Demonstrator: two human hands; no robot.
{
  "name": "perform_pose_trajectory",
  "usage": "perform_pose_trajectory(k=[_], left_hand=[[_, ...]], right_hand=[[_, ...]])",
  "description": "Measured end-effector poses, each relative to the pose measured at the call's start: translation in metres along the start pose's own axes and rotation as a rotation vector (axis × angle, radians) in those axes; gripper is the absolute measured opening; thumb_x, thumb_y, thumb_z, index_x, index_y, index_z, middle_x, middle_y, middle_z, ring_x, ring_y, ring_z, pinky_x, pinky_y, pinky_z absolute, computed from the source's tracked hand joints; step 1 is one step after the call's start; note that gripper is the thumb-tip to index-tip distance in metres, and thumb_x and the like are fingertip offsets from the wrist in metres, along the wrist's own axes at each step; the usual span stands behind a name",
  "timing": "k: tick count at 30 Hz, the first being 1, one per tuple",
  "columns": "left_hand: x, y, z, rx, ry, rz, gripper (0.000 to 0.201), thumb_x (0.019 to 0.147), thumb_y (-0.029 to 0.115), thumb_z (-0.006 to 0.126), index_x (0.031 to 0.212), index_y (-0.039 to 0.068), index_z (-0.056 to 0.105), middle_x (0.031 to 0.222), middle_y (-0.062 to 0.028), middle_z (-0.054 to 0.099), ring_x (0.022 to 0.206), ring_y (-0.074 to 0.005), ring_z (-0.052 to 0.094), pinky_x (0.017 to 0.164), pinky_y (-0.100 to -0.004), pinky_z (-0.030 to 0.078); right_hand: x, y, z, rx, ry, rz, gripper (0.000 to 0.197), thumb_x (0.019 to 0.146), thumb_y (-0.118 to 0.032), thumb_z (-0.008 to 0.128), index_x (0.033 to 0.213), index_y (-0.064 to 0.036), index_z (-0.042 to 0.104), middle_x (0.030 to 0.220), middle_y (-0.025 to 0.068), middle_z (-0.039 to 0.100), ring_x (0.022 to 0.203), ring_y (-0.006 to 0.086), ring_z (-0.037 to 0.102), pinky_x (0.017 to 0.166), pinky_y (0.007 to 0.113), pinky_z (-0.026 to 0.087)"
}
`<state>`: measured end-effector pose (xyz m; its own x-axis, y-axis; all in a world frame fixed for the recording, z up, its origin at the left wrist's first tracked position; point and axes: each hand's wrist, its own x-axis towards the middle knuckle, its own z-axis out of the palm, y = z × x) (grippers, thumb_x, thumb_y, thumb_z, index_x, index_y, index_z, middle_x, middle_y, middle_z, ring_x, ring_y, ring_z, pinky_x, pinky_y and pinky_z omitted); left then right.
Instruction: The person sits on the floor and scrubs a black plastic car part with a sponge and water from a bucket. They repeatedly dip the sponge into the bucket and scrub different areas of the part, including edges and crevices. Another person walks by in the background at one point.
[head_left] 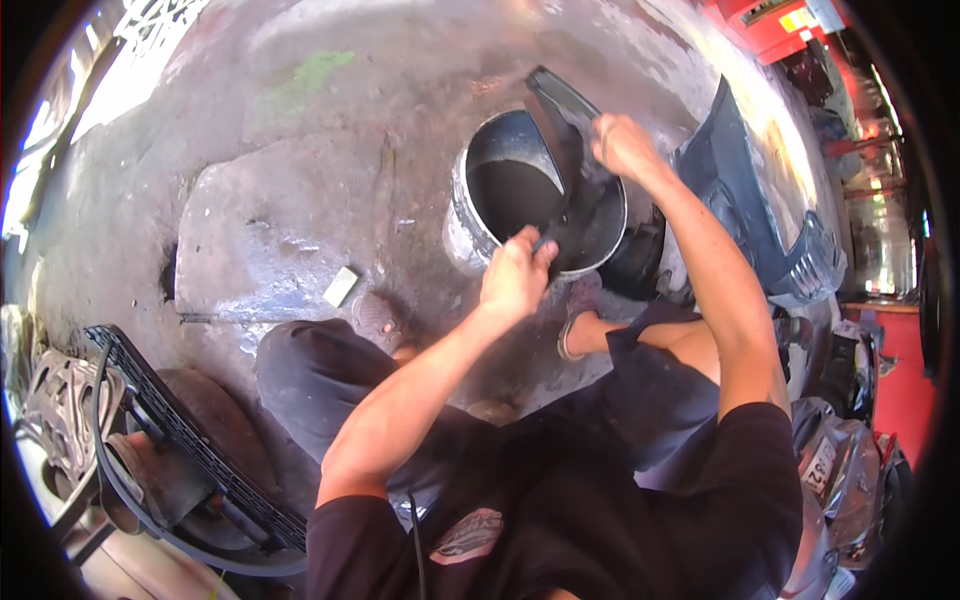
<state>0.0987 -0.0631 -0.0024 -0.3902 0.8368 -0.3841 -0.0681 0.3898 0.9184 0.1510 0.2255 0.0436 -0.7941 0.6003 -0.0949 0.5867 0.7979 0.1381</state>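
A dark, long curved panel piece (pixel 566 140), partly blurred, is held tilted over the mouth of a large round bucket (pixel 462 215). Dark liquid or a dark interior shows inside the bucket, whose outer wall is pale and stained. My left hand (pixel 515 272) is closed round the piece's lower end at the near rim. Higher up, my right hand (pixel 626 147) grips its far right edge with bent fingers. The exact kind of the piece cannot be made out.
A small pale block (pixel 341 286) lies on the stained concrete floor, left of the bucket. A large dark blue-grey car body panel (pixel 735 190) stands at the right. To the left are a black grille-like strip (pixel 190 430) and other car parts. My knees flank the bucket's near side.
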Motion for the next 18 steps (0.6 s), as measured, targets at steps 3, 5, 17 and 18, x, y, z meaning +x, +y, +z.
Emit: perform_pose_trajectory(k=[3,5,17,18], left_hand=[[0.017,0.013,-0.010,0.032,0.077,0.087,0.026,0.105,0.024,0.058,0.104,-0.001,0.061,0.058,-0.0125,0.065,0.045,-0.0261,0.065,0.051,-0.0422,0.052],[0.018,0.025,-0.008,0.007,0.055,0.017,0.027,0.105,0.025,0.058,0.107,-0.001,0.062,0.059,-0.0124,0.066,0.044,-0.0248,0.064,0.047,-0.0400,0.052],[0.053,-0.009,0.036,0.280,0.270,0.253,0.024,0.103,0.022,0.058,0.104,-0.002,0.057,0.068,-0.0211,0.068,0.061,-0.0375,0.070,0.063,-0.0491,0.054],[0.050,-0.010,0.037,0.324,0.299,0.291,0.024,0.103,0.022,0.058,0.104,-0.002,0.057,0.069,-0.0218,0.068,0.066,-0.0398,0.070,0.065,-0.0508,0.053]], right_hand=[[0.018,-0.020,0.009,-0.013,0.074,0.110,0.032,0.085,-0.028,0.068,0.108,-0.0059,0.072,0.100,0.0208,0.075,0.098,0.0401,0.073,0.086,0.049,0.059],[0.023,-0.036,0.010,-0.026,0.017,0.099,0.033,0.085,-0.029,0.068,0.107,-0.0056,0.072,0.101,0.0207,0.075,0.099,0.0400,0.073,0.086,0.049,0.059],[-0.023,-0.030,-0.001,0.115,0.000,0.119,0.024,0.082,-0.019,0.067,0.102,-0.0076,0.077,0.102,0.0212,0.075,0.099,0.0382,0.073,0.086,0.048,0.059],[-0.015,-0.021,0.002,0.086,0.027,0.090,0.022,0.082,-0.017,0.068,0.099,-0.0078,0.077,0.101,0.0208,0.075,0.097,0.0384,0.074,0.085,0.048,0.059]])
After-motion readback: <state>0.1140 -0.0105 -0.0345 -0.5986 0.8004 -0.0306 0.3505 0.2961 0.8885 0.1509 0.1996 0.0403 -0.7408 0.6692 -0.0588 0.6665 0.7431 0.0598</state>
